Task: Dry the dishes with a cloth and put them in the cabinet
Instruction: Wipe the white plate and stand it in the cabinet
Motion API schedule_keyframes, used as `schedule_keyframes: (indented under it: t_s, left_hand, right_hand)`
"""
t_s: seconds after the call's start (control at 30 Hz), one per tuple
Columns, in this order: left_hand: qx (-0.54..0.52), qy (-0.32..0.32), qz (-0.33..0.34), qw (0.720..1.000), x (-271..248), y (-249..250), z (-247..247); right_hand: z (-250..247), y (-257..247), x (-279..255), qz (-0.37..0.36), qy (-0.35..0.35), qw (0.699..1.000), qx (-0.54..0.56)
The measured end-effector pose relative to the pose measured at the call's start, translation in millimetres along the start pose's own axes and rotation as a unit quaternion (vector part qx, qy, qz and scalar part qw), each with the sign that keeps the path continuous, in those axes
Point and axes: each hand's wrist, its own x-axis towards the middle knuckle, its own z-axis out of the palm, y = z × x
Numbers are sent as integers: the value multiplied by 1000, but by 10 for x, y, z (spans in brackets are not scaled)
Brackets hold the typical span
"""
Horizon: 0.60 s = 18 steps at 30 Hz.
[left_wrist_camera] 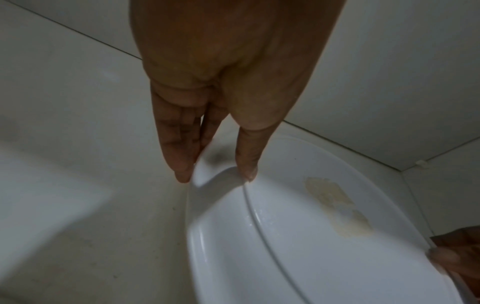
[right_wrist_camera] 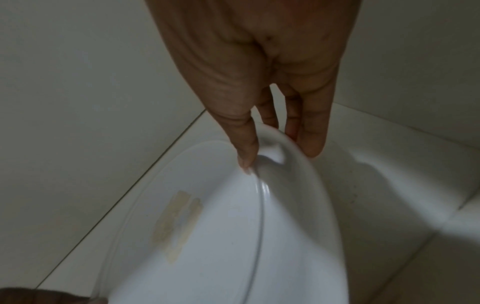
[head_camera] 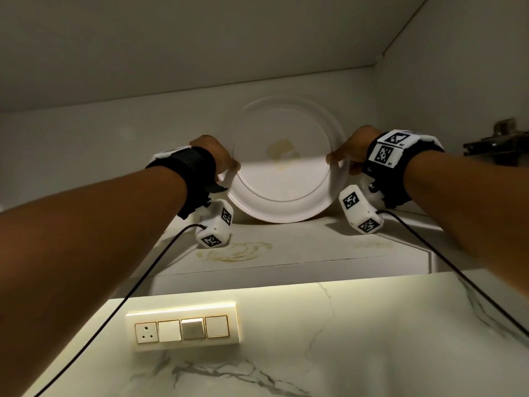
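I have the white plate point(head_camera: 282, 179) inside the cabinet, and I judge it is being set down on the cabinet shelf point(head_camera: 286, 247): its near rim looks to sit at the shelf's surface while the far rim tilts up towards the back wall point(head_camera: 86, 144), though I cannot tell whether it already touches. I hold it at opposite edges so it stays level side to side and goes down without sliding.

My left hand point(head_camera: 217, 156) takes the rim at nine o'clock. In the left wrist view the thumb point(left_wrist_camera: 248, 156) lies on the upper face of the rim and the fingers point(left_wrist_camera: 179, 152) run straight and pressed together down the outside edge, a light pinch on the rim.

My right hand point(head_camera: 353, 151) mirrors it at three o'clock: thumb point(right_wrist_camera: 246, 148) on the inner face, fingers point(right_wrist_camera: 310, 133) close together behind the rim, pinching it between them.

A pale yellowish mark point(left_wrist_camera: 337, 205) shows near the plate's centre; I cannot tell if it is a stain or a print.

Below the shelf, at six o'clock, a switch panel point(head_camera: 183, 328) sits on the marble wall.
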Motion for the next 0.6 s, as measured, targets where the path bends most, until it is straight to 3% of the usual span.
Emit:
schedule_keyframes:
  t_s: [0.4, 0.6]
  left_hand:
    - [-3, -9, 9, 1000, -70, -5, -16]
    - [37, -20, 8, 999, -68, -16, -52]
  right_hand:
    - [-12, -10, -67, 24, -13, 1000, 0]
    - [-28, -46, -92, 0, -9, 1000, 8]
